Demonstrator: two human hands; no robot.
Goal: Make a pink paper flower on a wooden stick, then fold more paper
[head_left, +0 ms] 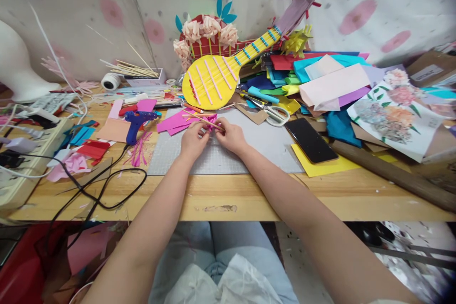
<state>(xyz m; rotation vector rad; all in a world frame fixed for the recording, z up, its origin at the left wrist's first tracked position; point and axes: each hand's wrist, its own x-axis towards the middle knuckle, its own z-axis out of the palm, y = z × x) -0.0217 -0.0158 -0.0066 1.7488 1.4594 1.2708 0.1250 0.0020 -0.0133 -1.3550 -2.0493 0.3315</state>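
A thin wooden stick [195, 116] slants between my two hands, with bright pink paper [211, 122] bunched around its middle. My left hand [193, 141] is closed, fingertips pinching at the pink paper and the stick's near side. From the other side, my right hand [231, 137] grips the stick's lower right end, its fingers close to the paper. Both hands rest low over the grey cutting mat [256, 152]. Pink paper sheets [175, 121] lie just beyond my left hand. My fingers hide part of the stick and paper.
A blue glue gun [134, 126] with a black cord stands left of the mat. Scissors [272, 113] and a phone [311, 140] lie to the right. Behind stands a yellow paper instrument [213, 76]. Coloured paper [335, 83] piles up at right; a power strip [32, 152] sits left.
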